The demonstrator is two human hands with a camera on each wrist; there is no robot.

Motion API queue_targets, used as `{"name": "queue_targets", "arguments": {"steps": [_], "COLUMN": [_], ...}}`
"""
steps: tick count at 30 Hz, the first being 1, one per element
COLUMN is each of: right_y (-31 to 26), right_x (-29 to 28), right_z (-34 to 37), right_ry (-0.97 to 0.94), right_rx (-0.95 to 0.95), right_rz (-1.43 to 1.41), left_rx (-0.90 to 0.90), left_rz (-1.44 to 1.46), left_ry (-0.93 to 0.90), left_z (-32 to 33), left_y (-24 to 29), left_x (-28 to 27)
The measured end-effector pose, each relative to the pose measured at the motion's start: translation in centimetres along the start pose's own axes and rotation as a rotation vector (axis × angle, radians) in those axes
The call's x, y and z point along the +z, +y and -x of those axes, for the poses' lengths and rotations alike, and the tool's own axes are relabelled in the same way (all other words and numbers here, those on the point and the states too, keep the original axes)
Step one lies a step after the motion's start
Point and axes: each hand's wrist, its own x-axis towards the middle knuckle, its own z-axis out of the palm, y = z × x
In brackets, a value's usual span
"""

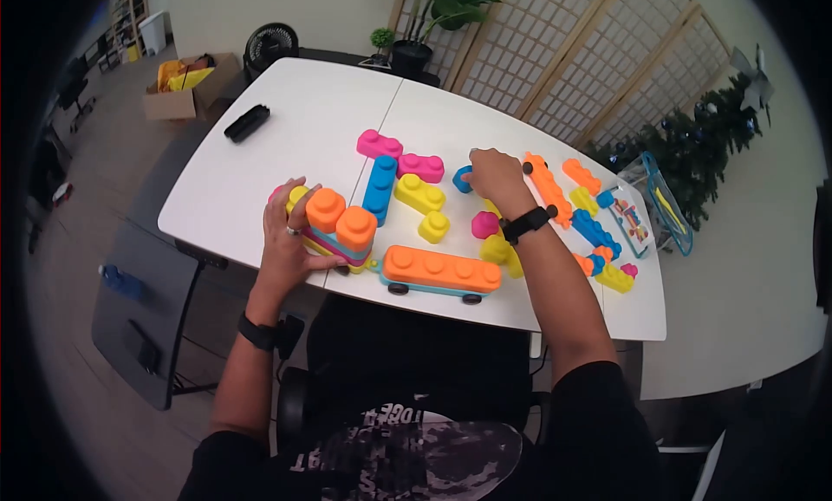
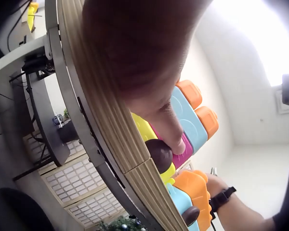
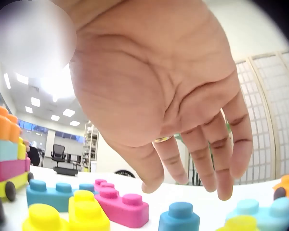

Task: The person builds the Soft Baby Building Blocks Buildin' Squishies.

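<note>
In the head view my left hand (image 1: pixel 286 251) grips a stack of blocks on a wheeled yellow base, with orange blocks (image 1: pixel 355 229) on top. The left wrist view shows the thumb of that hand (image 2: pixel 147 72) against the pink block (image 2: pixel 184 155), below a light blue one (image 2: pixel 189 122). A wheeled car with a long orange block (image 1: pixel 442 270) adjoins the stack's base. My right hand (image 1: pixel 497 178) is over the table by a small blue block (image 1: pixel 462 179). In the right wrist view this hand (image 3: pixel 168 82) hangs with extended fingers above the blue block (image 3: pixel 179 218), apart from it.
Pink (image 1: pixel 421 167), blue (image 1: pixel 380 190) and yellow (image 1: pixel 419 193) blocks lie between the hands. Right of the right forearm are an orange wheeled piece (image 1: pixel 548 189), more blocks and a clear container (image 1: pixel 630 221). A black object (image 1: pixel 248 123) lies at the table's left.
</note>
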Motion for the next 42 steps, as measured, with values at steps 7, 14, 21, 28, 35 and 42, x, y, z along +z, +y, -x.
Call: {"name": "queue_targets", "arguments": {"steps": [7,14,21,28,35,42], "right_y": [0.6,-4.7,-9.3,-9.7,-11.8,-13.6], "right_x": [3.0,-9.3,-7.9,-4.4,-1.3,1.1], "right_z": [-1.5,8.8,14.1,16.0,18.0,17.9], "right_ry": [0.105,0.111,0.105,0.159,0.313,0.5], "right_rx": [-0.022,-0.305,-0.44,-0.347,-0.181,-0.132], "right_rz": [-0.053,-0.577,-0.539,-0.771,-0.87,-0.827], "left_rx": [-0.003,-0.018,-0.003,-0.032,0.003,0.021], "left_rz": [-0.018,-0.05,-0.078,-0.046,-0.036,-0.025], "left_ry": [0.007,-0.01,-0.019,-0.023,-0.003,0.002], "left_z": [0.0,0.2,0.3,0.3,0.4,0.6], "left_y": [0.3,0.2,-0.1,0.2,-0.2,-0.7], "left_x": [-1.0,-0.9,-0.9,-0.9,-0.3,0.2]}}
